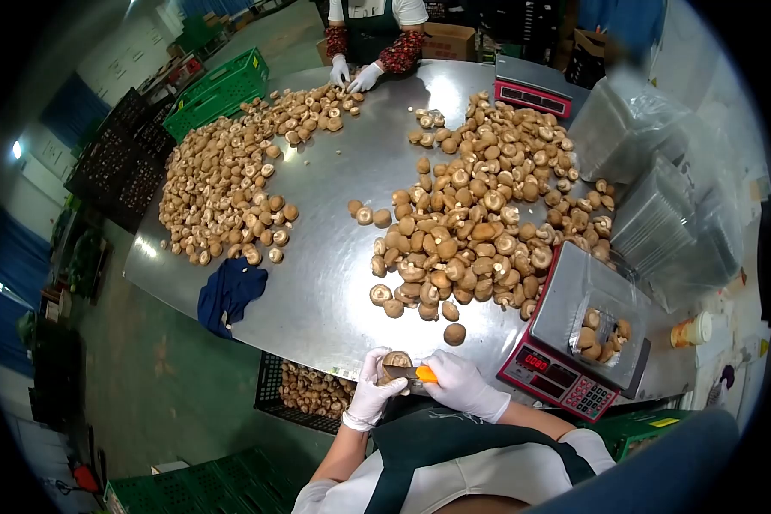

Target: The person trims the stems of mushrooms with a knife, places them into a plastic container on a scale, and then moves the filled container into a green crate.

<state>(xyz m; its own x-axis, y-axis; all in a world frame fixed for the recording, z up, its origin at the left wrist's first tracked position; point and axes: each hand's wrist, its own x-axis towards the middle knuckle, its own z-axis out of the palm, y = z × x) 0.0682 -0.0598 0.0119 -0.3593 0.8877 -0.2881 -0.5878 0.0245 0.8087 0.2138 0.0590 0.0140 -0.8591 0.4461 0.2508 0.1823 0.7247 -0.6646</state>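
Note:
My left hand (373, 391), in a white glove, is closed around a brown mushroom (397, 360) at the table's near edge. In my right hand (464, 385), also gloved, is a knife (423, 373) with an orange handle. Its dark blade points left and lies across the mushroom. Just beyond my hands a single mushroom (455, 334) rests on the metal table. Past it spreads a large heap of mushrooms (471, 231).
Right of me stands a red digital scale (565, 377) bearing a clear tray with mushrooms (602, 334). Stacked plastic trays (660, 223) are behind it. At left lie another mushroom heap (218, 184) and a blue cloth (231, 295). Across the table, a co-worker's gloved hands (354, 75) handle mushrooms. A black crate (270, 385) sits below.

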